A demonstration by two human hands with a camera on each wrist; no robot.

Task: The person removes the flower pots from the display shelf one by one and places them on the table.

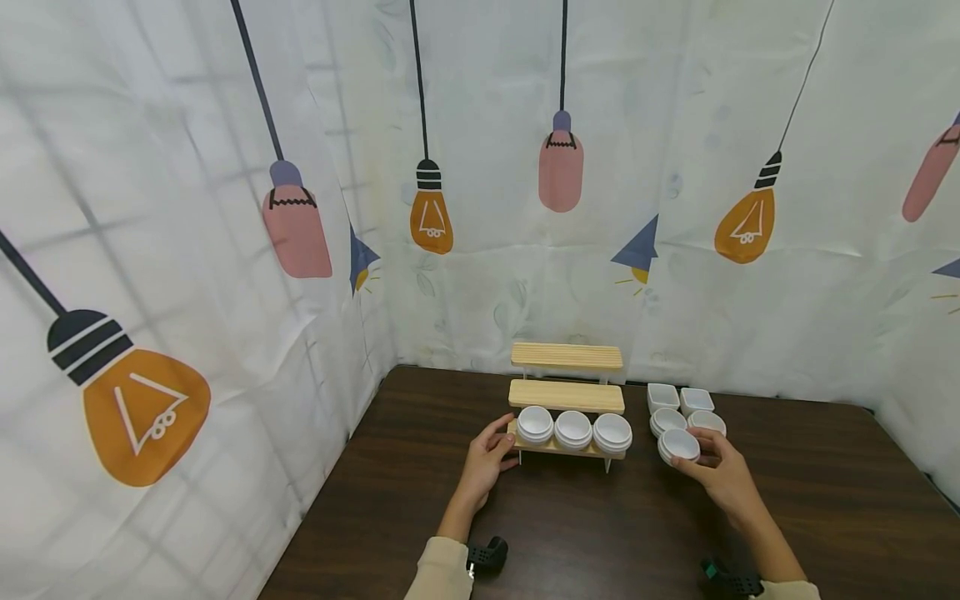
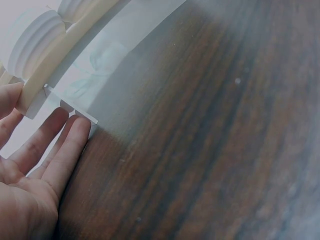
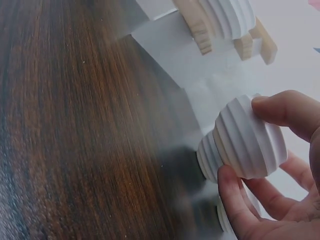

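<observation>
A three-tier wooden display stand (image 1: 566, 396) rests on the table, with three round white bowls (image 1: 573, 431) lined up on its lowest tier. My left hand (image 1: 483, 462) is at the left end of that tier. In the left wrist view, its thumb lies at the end of the wooden board (image 2: 35, 92) and the other fingers reach below, beside a clear leg. My right hand (image 1: 716, 471) grips a round white ridged bowl (image 3: 250, 140) between thumb and fingers, just in front of the other white dishes. The upper two tiers hold nothing.
Right of the stand, two square white dishes (image 1: 663, 397) stand behind round white bowls (image 1: 707, 422). The dark wooden table (image 1: 600, 533) meets a patterned curtain (image 1: 480, 317) at the back and left.
</observation>
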